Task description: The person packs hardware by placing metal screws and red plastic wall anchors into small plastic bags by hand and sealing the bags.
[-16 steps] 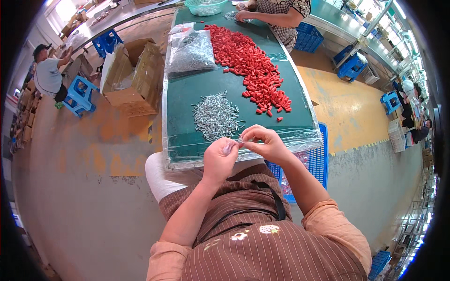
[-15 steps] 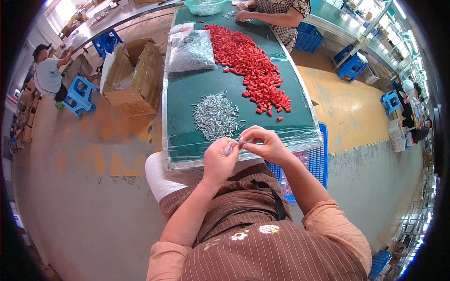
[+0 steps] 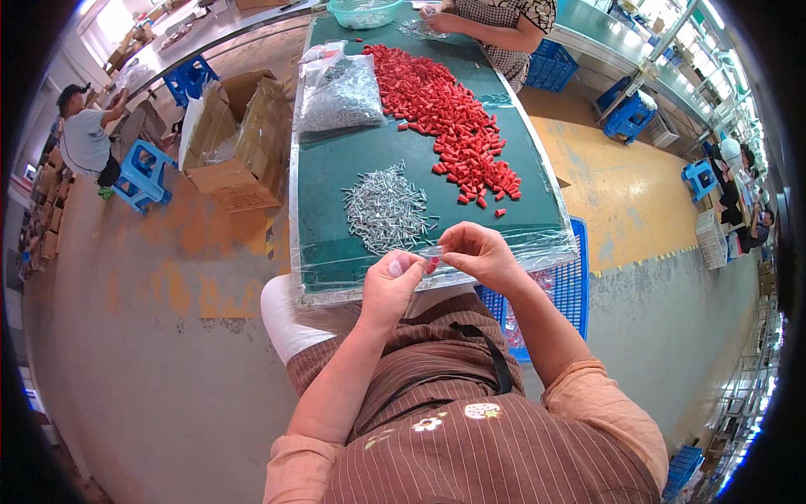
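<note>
Over the near edge of the table, my left hand (image 3: 389, 287) and my right hand (image 3: 480, 255) are both closed on a small clear plastic bag (image 3: 431, 251). A short red plastic piece (image 3: 432, 265) shows in or against the bag, between the two hands. Crumpled clear plastic also pokes out of my left fist. My right thumb and fingertips pinch the bag's right side. Just beyond my hands lies a heap of small silver screws (image 3: 386, 208). Farther off, a long pile of short red plastic pieces (image 3: 462, 118) runs up the table.
A large clear bag (image 3: 340, 97) of metal parts and a light green basket (image 3: 365, 13) lie on the green table (image 3: 323, 181). Across it, a person's hand (image 3: 441, 23) works at small parts. A blue crate (image 3: 571, 294) stands right, a cardboard box (image 3: 239, 151) left.
My hands have drawn slightly apart, the right one moving right. The small bag and the red piece now show between them.
</note>
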`<action>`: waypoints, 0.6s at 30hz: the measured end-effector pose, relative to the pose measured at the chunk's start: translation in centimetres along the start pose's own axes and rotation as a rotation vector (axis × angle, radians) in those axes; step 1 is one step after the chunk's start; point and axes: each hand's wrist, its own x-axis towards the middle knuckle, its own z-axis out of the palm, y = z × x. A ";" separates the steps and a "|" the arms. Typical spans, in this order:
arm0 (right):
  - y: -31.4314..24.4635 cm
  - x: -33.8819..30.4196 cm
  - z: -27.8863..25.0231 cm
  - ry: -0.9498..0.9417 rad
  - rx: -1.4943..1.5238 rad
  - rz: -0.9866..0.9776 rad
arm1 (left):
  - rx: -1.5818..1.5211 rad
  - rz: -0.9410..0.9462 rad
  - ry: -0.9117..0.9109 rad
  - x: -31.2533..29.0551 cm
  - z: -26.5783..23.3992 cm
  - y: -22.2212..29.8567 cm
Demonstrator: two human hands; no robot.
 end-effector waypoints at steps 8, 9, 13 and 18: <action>0.2 0.2 -0.2 0.018 -0.171 -0.123 | -0.144 0.018 0.019 -0.3 0.8 1.6; 0.1 0.1 -0.1 0.017 -0.170 -0.123 | -0.144 0.017 0.020 -0.3 0.6 1.5; -0.2 0.0 -0.1 0.033 -0.113 -0.107 | -0.118 0.034 0.035 -0.1 0.6 1.3; -0.3 -0.1 -0.1 0.049 -0.083 -0.088 | -0.108 0.012 0.056 0.0 0.6 1.1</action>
